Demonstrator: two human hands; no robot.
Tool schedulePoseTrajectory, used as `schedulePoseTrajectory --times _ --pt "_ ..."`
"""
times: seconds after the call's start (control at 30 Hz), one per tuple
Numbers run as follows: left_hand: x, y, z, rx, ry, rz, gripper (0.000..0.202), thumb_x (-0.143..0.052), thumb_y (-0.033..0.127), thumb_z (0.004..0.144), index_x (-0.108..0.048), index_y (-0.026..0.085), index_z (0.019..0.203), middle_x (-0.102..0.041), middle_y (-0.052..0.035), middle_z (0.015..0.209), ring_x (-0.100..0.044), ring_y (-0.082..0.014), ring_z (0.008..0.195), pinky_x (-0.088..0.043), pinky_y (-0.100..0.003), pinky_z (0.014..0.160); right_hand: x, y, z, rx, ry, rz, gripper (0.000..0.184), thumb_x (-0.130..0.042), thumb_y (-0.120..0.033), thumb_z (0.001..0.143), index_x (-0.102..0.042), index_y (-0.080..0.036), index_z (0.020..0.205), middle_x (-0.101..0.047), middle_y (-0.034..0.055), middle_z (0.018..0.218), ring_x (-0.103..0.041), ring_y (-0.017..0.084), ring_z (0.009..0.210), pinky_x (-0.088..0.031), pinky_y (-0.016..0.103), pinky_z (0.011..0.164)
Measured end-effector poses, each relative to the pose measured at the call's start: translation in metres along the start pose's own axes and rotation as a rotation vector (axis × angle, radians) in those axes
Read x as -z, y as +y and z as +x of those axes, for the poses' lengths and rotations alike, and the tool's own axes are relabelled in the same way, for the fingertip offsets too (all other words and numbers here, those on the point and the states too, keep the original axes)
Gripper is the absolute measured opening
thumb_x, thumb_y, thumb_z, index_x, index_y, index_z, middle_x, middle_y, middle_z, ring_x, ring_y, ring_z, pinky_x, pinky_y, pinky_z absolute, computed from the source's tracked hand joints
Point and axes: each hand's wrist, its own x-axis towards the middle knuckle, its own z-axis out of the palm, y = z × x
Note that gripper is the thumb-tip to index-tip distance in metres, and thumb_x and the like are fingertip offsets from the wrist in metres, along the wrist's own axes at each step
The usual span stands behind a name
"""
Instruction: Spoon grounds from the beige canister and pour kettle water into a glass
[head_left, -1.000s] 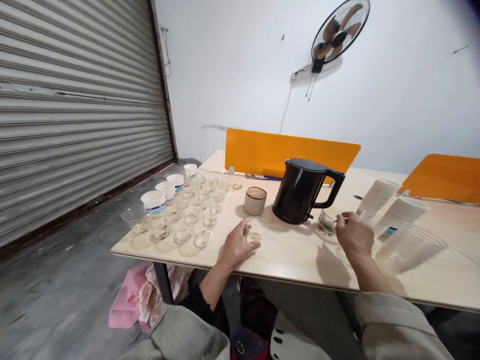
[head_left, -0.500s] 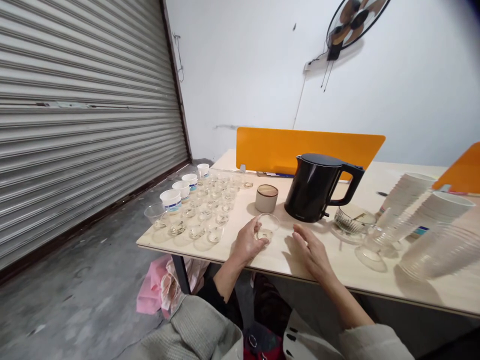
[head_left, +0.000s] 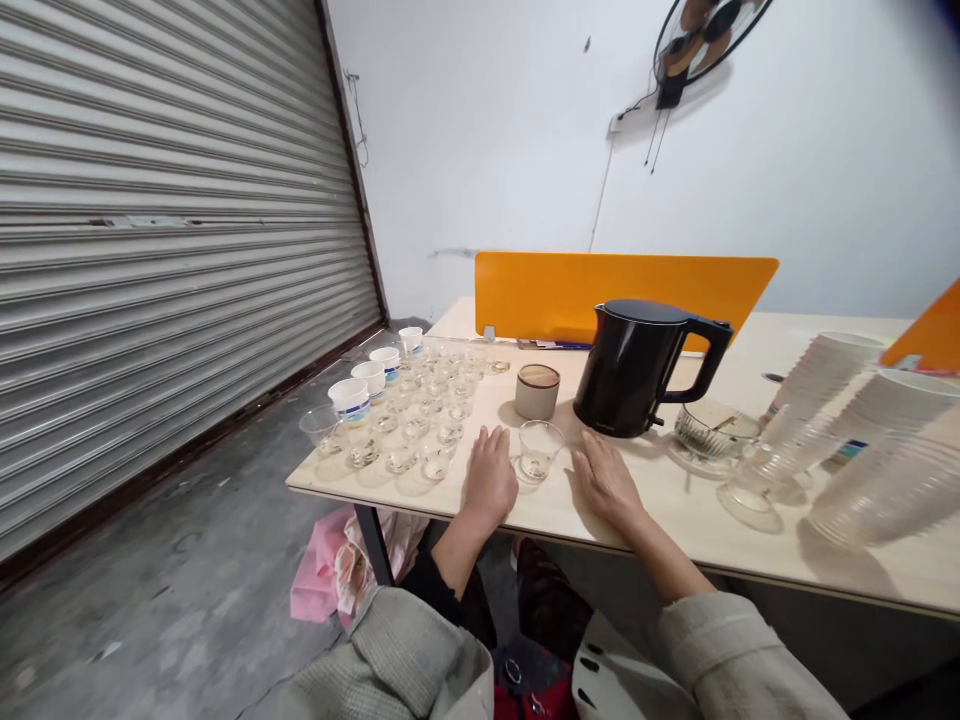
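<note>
A clear plastic cup (head_left: 538,450), with a little dark matter at its bottom, stands upright on the table between my hands. My left hand (head_left: 490,478) rests on the table just left of it, fingers stretched forward, holding nothing. On the cup's other side my right hand (head_left: 606,480) lies with fingers extended, also holding nothing. Behind the cup is a round grey canister (head_left: 537,395) with a wood-coloured top. The black electric kettle (head_left: 628,372) stands beyond my right hand.
Several clear cups (head_left: 416,425) stand in rows on the left, beside several white paper cups (head_left: 349,400). A glass bowl (head_left: 716,432) sits right of the kettle. Stacked plastic cups (head_left: 889,470) lean at the far right. An orange divider (head_left: 540,290) crosses the back.
My left hand has let go of the clear cup and moved slightly left of it. My right hand has shifted a little left and now lies flatter.
</note>
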Motion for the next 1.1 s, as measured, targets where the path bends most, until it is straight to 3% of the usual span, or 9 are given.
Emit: schedulePoseTrajectory --times 0.1,0.23,0.43,0.83,1.1 --pt "-0.002 0.003 0.0 -0.009 -0.063 0.105 0.058 -0.044 0.004 0.089 -0.054 0.008 0.145 -0.048 -0.02 0.157 -0.023 -0.035 0.157 -0.019 -0.053 0.128 0.002 -0.012 -0.004 -0.007 -0.087 -0.178 0.059 -0.028 -0.034 0.105 -0.039 -0.006 0.156 -0.037 0.02 0.165 -0.033 0.034 0.152 -0.025 0.055 0.124" --pt "-0.003 0.003 -0.002 -0.022 -0.12 0.201 0.058 -0.044 0.006 0.09 -0.052 0.01 0.148 -0.046 -0.02 0.159 -0.027 -0.0349 0.156 -0.019 -0.055 0.127 0.003 -0.021 -0.006 0.006 -0.179 -0.227 0.061 -0.027 -0.037 0.106 -0.036 -0.008 0.159 -0.033 0.016 0.168 -0.026 0.032 0.156 -0.02 0.055 0.125" --pt "-0.001 0.0 -0.004 -0.043 -0.141 0.282 0.052 -0.036 0.021 0.102 -0.049 0.006 0.15 -0.042 -0.0222 0.161 -0.028 -0.0357 0.156 -0.02 -0.052 0.127 0.003 -0.022 -0.007 -0.006 -0.2 -0.261 0.063 -0.026 -0.038 0.106 -0.035 -0.007 0.159 -0.031 0.0172 0.168 -0.023 0.032 0.157 -0.019 0.054 0.126" --pt "0.002 0.004 -0.005 -0.057 -0.149 0.372 0.052 -0.035 0.022 0.103 -0.049 0.005 0.15 -0.042 -0.0225 0.161 -0.029 -0.0354 0.155 -0.023 -0.052 0.127 0.002 -0.018 -0.013 0.017 -0.175 -0.315 0.065 -0.024 -0.04 0.106 -0.037 -0.003 0.158 -0.031 0.0201 0.167 -0.026 0.034 0.156 -0.021 0.057 0.124" --pt "0.004 0.007 -0.006 -0.049 -0.16 0.454 0.052 -0.032 0.026 0.105 -0.047 0.008 0.152 -0.042 -0.0165 0.163 -0.031 -0.0316 0.155 -0.024 -0.048 0.127 0.006 -0.023 -0.012 -0.007 -0.229 -0.347 0.066 -0.025 -0.04 0.106 -0.033 -0.004 0.16 -0.026 0.0185 0.169 -0.022 0.031 0.157 -0.018 0.053 0.126"
